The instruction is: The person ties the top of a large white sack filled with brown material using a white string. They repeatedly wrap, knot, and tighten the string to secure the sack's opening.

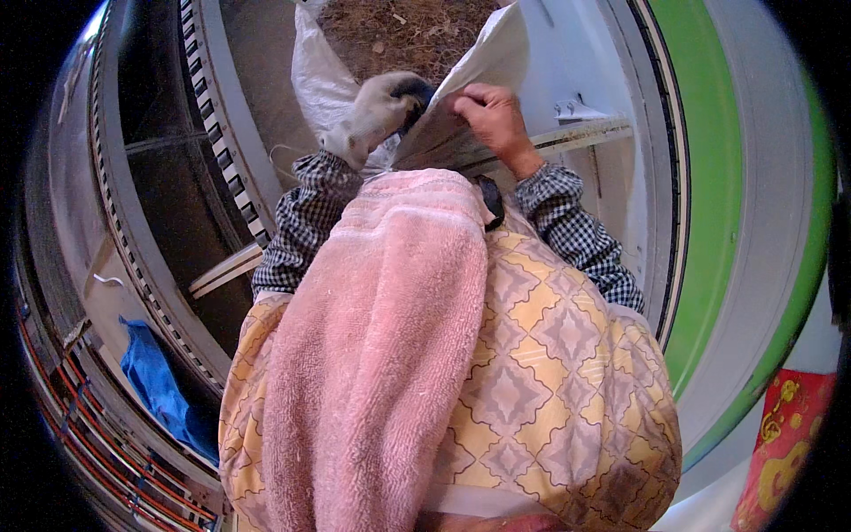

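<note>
A white woven sack (483, 58) lies spread at its mouth in front of me, with dry brown stalks or roots (408, 35) showing inside. My left hand (381, 111) wears a pale grey glove with a dark palm side. Its fingers curl closed at the near rim of the sack, partly out of sight. Bare and closed, my right hand (495, 122) pinches the sack's right edge between thumb and fingers. Both forearms wear black-and-white checked sleeves.
A pink towel (381, 355) hangs over my yellow patterned apron (550, 355). At the left run dark panels with slotted metal strips (213, 115) and a blue cloth (160, 381). A pale board (585, 133) lies right of the sack, beside a green band (709, 177).
</note>
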The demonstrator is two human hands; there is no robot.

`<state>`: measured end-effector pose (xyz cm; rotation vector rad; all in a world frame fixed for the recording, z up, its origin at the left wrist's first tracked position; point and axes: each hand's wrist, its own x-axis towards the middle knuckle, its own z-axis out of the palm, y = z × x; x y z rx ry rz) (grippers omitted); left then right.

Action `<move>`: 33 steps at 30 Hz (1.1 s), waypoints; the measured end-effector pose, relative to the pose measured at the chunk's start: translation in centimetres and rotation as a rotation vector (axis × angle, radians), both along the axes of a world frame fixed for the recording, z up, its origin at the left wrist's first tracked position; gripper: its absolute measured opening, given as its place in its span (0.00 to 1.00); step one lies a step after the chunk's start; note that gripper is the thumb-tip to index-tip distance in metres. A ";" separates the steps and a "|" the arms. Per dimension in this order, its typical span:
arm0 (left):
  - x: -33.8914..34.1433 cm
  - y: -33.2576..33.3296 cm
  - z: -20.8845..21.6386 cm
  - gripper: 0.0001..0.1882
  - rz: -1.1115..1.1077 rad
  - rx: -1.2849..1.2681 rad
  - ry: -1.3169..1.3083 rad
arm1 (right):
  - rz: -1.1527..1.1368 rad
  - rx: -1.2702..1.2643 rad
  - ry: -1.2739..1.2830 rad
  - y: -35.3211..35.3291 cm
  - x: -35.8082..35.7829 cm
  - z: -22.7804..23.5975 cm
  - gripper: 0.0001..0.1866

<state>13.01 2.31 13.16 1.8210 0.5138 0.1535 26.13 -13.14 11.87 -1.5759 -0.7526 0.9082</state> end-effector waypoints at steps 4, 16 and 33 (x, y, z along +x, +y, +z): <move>-1.9 1.3 1.3 0.14 0.319 -0.137 -0.285 | -0.164 0.070 -0.118 1.2 3.6 2.4 0.07; 3.0 -1.4 11.2 0.13 0.433 -0.478 -0.308 | 0.204 0.714 -0.220 11.0 7.3 19.8 0.13; 0.0 0.3 15.4 0.17 0.654 -0.294 -0.526 | 0.506 0.454 0.066 11.1 4.1 14.1 0.14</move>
